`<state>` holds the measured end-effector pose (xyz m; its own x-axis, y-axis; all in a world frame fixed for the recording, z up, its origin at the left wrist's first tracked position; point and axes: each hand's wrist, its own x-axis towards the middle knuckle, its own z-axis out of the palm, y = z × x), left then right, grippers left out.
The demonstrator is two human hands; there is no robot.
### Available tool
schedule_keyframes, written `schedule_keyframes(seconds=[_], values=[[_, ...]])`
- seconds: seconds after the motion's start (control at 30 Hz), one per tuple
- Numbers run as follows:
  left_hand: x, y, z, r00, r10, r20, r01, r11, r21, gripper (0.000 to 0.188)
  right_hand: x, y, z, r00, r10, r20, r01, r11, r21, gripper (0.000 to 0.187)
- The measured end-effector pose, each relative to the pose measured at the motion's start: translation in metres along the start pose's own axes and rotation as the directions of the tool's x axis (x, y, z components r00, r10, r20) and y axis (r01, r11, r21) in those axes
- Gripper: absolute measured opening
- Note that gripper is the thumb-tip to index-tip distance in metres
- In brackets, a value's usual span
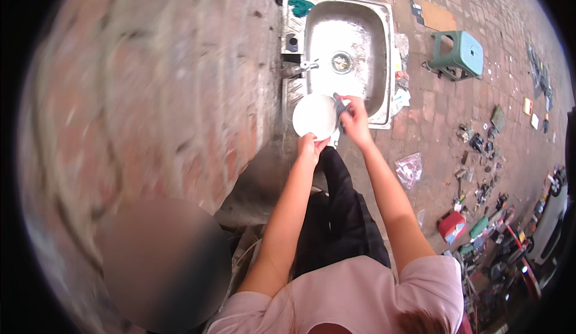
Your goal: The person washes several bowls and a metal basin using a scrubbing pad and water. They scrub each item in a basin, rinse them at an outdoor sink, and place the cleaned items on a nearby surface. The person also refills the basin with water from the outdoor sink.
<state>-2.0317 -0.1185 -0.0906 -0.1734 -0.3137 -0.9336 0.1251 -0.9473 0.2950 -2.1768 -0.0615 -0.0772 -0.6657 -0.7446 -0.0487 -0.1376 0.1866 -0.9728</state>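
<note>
A round white dish (313, 115), plate or bowl I cannot tell, is tilted over the near edge of a steel sink (387, 52). My left hand (309, 148) grips its near rim, thumb on top. Against the dish's right side, my right hand (358, 121) is closed on a dark grey cloth or scrubber (341, 106), somewhat blurred. Beyond the dish, a metal tap (308, 66) reaches over the basin from the left. Wet debris sits in the drain (341, 62). A green cloth (300, 7) lies on the sink's far left corner.
A brick wall (168, 82) rises close on the left. Right of the sink, a green plastic stool (465, 52) stands on brick paving. A clear plastic bag (409, 169), a red box (451, 227) and scattered small items lie to the right.
</note>
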Motion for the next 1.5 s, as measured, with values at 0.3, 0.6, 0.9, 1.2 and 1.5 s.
schedule_keyframes(seconds=[0.3,0.6,0.9,1.2,1.5], values=[[-0.187,-0.012,-0.257,0.978,0.171,0.123,-0.164,0.985,-0.060,0.046,-0.212,-0.153,0.097,0.467,-0.414,0.781,0.708,0.704,-0.050,0.028],[-0.369,0.020,-0.439,0.776,0.533,-0.337,-0.627,0.597,-0.501,0.044,-0.405,-0.315,0.280,0.085,-0.561,0.824,0.716,0.610,0.341,0.047],[-0.388,0.120,-0.552,0.727,0.614,-0.309,-0.666,0.518,-0.537,0.058,-0.397,-0.382,0.443,-0.212,-0.518,0.829,0.856,0.311,0.413,0.025],[-0.387,0.312,-0.687,0.753,0.634,-0.177,-0.613,0.578,-0.538,0.069,-0.286,-0.469,0.672,-0.605,-0.490,0.628,0.637,0.176,0.751,0.026],[-0.386,0.462,-0.792,0.638,0.723,-0.263,-0.573,0.218,-0.790,0.058,-0.309,-0.589,0.861,-0.614,-0.399,0.681,0.605,0.315,0.731,0.029]])
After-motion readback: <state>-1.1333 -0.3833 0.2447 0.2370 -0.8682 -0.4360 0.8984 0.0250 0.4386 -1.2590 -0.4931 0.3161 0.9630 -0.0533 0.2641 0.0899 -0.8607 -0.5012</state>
